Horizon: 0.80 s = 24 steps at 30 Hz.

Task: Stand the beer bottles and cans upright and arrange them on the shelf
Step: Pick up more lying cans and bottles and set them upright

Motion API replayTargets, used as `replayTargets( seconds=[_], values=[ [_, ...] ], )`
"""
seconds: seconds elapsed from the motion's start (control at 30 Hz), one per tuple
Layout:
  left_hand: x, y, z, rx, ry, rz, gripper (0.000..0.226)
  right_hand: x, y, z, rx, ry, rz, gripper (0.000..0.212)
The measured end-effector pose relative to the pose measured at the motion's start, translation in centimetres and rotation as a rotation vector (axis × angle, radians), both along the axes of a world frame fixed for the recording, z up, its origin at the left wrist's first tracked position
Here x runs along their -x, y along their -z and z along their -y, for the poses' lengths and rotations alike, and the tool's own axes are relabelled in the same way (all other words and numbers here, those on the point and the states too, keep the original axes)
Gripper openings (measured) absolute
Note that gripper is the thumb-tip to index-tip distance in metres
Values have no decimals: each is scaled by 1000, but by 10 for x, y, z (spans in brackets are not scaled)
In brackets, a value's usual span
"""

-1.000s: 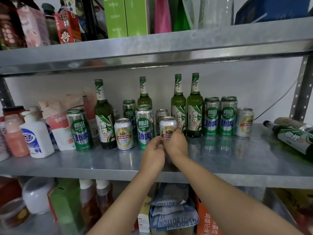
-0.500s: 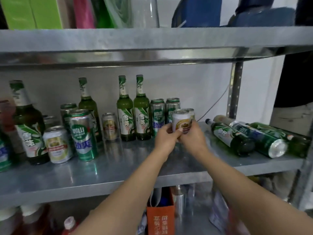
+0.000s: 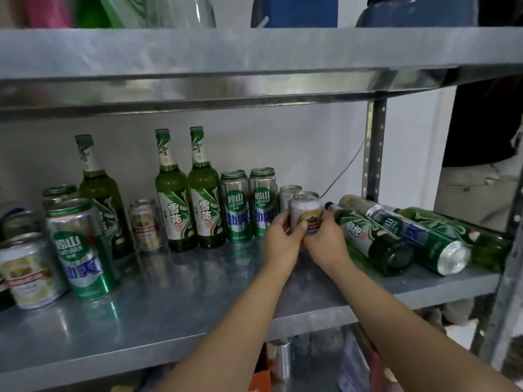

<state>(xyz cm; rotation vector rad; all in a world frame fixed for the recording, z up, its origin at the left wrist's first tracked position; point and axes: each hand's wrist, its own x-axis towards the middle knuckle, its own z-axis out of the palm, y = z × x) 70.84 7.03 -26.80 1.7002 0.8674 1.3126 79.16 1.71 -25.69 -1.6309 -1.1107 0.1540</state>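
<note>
On the metal shelf (image 3: 198, 306), the left hand (image 3: 283, 241) and right hand (image 3: 325, 241) curl round a small can (image 3: 307, 212), hiding its base and half hiding a second can (image 3: 287, 193) at its 11 o'clock, with a tipped bottle (image 3: 370, 239) at 3 o'clock.

Five green bottles (image 3: 172, 193) (two lying down), five tall cans (image 3: 236, 206), at least four short white cans (image 3: 307, 215)

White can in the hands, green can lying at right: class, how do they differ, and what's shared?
The white can stands upright and short; the green can lies sideways and is taller. Left hand and right hand grip the white can; no hand holds the green can. Both are metal cans.
</note>
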Motion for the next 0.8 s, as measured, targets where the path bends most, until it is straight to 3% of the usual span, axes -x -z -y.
replayTargets(
  seconds=[0.47, 0.8],
  values=[
    [5, 3, 5, -40, -5, -67, 54, 8, 4, 7, -13, 64, 126, 54],
    [6, 2, 8, -18, -3, -97, 55, 6, 4, 3, 9, 73, 101, 52]
  ],
)
